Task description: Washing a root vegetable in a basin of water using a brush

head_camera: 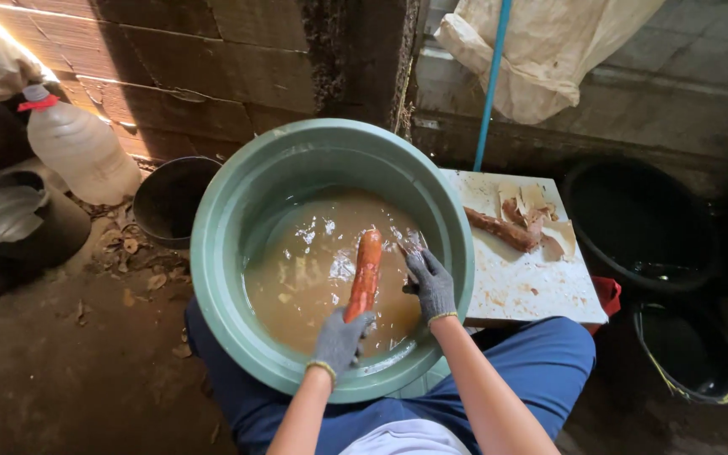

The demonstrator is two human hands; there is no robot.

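Observation:
A large green basin (221, 253) rests between my knees, filled with muddy brown water. My left hand (340, 339), in a grey knit glove, grips the near end of a long reddish-orange root (367, 268) that stands tilted out of the water. My right hand (431, 282), also gloved, is beside the root's upper part and holds a small metal tool, partly hidden by glare on the water. Pale pieces float in the water left of the root.
A white cutting board (524, 286) to the right carries a brown root (499, 229) and peelings. Black buckets (642, 223) stand at right, a dark pot (170, 198) and plastic bottle (77, 147) at left. A blue pole (490, 84) leans on the wall.

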